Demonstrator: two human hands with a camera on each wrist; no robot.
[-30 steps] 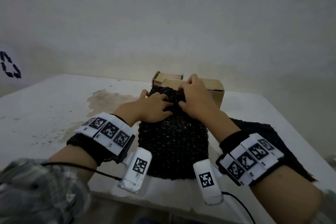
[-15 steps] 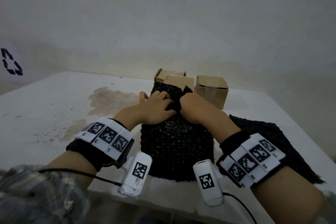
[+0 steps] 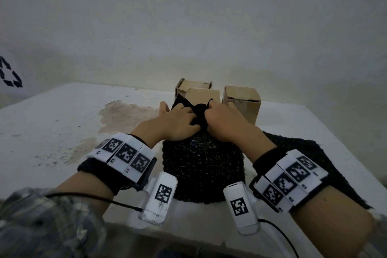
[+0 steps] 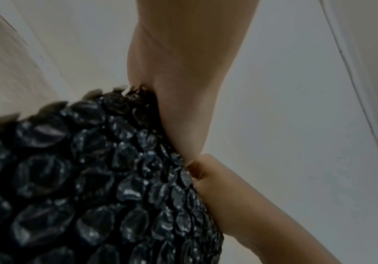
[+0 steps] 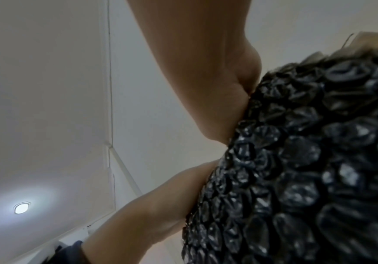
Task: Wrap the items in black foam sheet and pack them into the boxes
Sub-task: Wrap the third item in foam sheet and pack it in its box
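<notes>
Fingers of left hand and right hand curled, gathering the top of the black foam sheet near the table front edge. Bubbled sheet surface resolved only in wrist views; three cardboard boxes behind, head view only.

A white table carries everything, its top marked by a brownish stain left of the middle and scattered specks nearer the left edge. A bundle wrapped in black bubbly sheet stands on it near the front. A second black sheet lies flat to the right. Three cardboard boxes stand close together at the back.
</notes>
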